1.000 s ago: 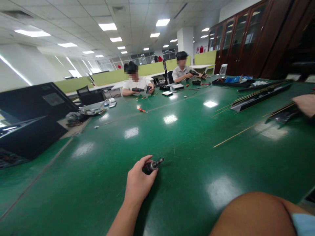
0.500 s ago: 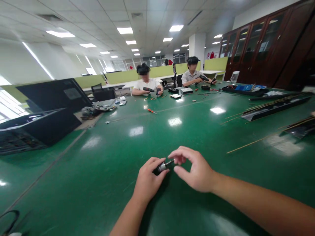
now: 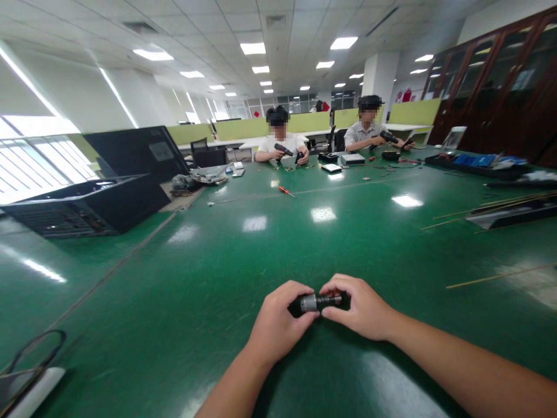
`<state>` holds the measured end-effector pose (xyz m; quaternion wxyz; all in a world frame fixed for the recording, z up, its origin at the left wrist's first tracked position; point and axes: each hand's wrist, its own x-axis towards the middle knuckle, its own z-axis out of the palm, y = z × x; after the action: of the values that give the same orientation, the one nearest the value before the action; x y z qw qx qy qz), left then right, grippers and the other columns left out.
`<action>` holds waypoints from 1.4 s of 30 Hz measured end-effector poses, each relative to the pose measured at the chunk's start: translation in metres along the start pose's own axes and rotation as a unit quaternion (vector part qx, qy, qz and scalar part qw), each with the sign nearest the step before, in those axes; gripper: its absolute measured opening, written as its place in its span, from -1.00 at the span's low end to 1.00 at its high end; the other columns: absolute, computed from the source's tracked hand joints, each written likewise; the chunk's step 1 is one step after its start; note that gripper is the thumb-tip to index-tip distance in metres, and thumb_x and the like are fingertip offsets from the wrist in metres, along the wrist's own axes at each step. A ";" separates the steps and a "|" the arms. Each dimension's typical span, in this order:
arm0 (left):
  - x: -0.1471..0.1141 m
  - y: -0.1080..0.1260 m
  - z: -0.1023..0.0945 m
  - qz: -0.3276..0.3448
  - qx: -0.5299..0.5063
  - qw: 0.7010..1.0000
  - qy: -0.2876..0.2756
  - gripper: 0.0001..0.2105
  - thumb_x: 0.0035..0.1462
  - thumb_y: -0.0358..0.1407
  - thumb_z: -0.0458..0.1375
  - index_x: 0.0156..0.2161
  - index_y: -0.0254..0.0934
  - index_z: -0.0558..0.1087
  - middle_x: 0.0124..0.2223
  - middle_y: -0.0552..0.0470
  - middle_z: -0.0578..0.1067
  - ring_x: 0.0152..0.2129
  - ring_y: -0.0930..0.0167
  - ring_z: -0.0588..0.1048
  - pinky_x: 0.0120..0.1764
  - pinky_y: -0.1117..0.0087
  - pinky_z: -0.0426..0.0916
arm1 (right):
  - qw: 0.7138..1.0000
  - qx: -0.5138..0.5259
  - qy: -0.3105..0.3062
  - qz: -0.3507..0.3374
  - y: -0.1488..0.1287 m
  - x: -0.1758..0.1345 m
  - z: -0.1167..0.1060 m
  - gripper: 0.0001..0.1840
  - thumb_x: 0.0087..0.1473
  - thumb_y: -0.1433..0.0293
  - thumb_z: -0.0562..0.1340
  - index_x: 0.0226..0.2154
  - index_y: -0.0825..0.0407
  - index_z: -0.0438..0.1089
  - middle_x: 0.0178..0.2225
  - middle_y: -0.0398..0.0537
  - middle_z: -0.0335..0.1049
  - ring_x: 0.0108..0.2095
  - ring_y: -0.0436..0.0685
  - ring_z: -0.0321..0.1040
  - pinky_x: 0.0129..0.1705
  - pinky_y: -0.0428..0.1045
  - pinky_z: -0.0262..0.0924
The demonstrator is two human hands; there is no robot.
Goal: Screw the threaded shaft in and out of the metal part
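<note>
My left hand (image 3: pixel 285 319) is wrapped round a small cylindrical tool (image 3: pixel 308 303), black at the rear with a silver collar. A narrower dark ribbed shaft sticks out of the collar to the right and ends in a thin metal tip. Around that shaft curves my right hand (image 3: pixel 363 307), thumb below and fingers above, with a gap between them in which the shaft and tip show. I cannot tell whether the right fingertips touch it. Both hands are low over the green table (image 3: pixel 243 255).
An opened black computer case (image 3: pixel 87 209) stands at the left. A red screwdriver (image 3: pixel 285 190) lies mid-table. Thin yellow rods (image 3: pixel 491 277) and a dark metal channel (image 3: pixel 500 216) are at the right. Two people (image 3: pixel 281 142) work with power drivers across the table.
My right hand has come over the tool's narrow end, and the tool now points more directly right. The view has turned left, so the room has shifted right in it.
</note>
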<state>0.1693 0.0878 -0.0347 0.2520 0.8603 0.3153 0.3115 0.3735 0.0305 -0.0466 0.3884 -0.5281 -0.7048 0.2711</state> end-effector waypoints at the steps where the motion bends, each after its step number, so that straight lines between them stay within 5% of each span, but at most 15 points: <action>1: 0.000 0.001 0.001 0.001 -0.002 1.000 -0.001 -0.78 0.00 -0.44 0.29 -0.20 -0.18 0.49 -0.27 0.08 0.55 -0.32 0.39 0.51 -0.23 0.39 0.37 | 1.000 -0.004 -0.002 -0.005 0.000 0.000 -0.001 -0.81 -0.01 0.41 0.34 -0.25 0.00 0.49 -0.32 -0.11 0.41 -0.31 0.08 0.35 -0.25 -0.02 0.20; 42: -0.001 0.005 0.001 -0.009 -0.008 1.000 0.011 -0.78 -0.03 -0.41 0.31 -0.22 -0.19 0.51 -0.27 0.05 0.56 -0.32 0.38 0.51 -0.23 0.37 0.37 | 1.000 -0.013 0.006 -0.009 0.002 -0.001 -0.002 -0.94 0.07 0.39 0.30 -0.35 0.03 0.51 -0.39 -0.11 0.44 -0.34 0.08 0.37 -0.27 -0.02 0.17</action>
<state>0.1713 0.0835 -0.0333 0.2583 0.8519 0.3228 0.3215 0.3763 0.0297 -0.0471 0.3881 -0.5289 -0.7104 0.2549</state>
